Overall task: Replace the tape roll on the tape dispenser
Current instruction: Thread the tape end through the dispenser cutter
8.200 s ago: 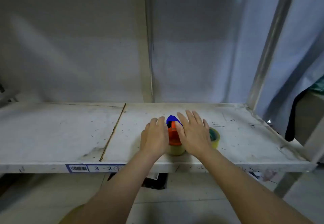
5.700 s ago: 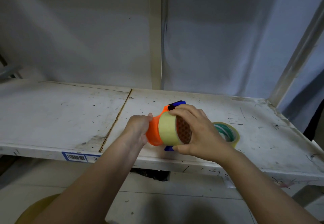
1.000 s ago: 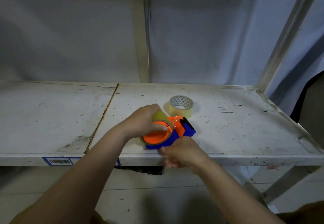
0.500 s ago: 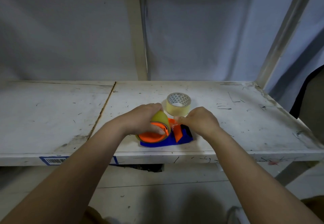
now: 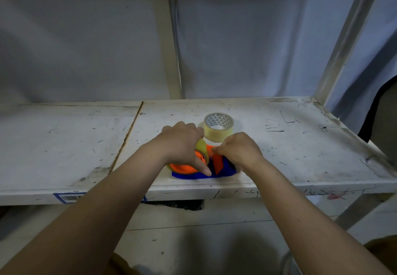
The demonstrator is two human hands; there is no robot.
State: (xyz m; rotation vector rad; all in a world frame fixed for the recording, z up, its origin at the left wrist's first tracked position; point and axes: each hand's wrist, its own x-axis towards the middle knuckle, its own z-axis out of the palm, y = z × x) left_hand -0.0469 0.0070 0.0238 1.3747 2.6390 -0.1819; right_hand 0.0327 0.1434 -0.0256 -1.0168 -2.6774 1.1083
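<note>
The tape dispenser (image 5: 217, 170), orange and blue, lies on its side near the front edge of the white shelf (image 5: 300, 145). A yellowish tape roll (image 5: 201, 145) sits on its orange hub. My left hand (image 5: 182, 143) grips that roll and the hub from above. My right hand (image 5: 238, 150) is closed over the dispenser's right end, fingertips pinched at the tape's end by the roll. A second tape roll (image 5: 218, 127), pale with a patterned core, stands flat on the shelf just behind both hands.
A seam (image 5: 126, 141) crosses the shelf left of the hands. A metal upright (image 5: 167, 59) stands at the back and a slanted post (image 5: 343, 38) at the right. A barcode label (image 5: 68, 198) marks the front edge. Grey cloth hangs behind.
My right hand has come up from below the shelf edge onto the dispenser's right end and now pinches by the roll. My left hand has stayed on the roll.
</note>
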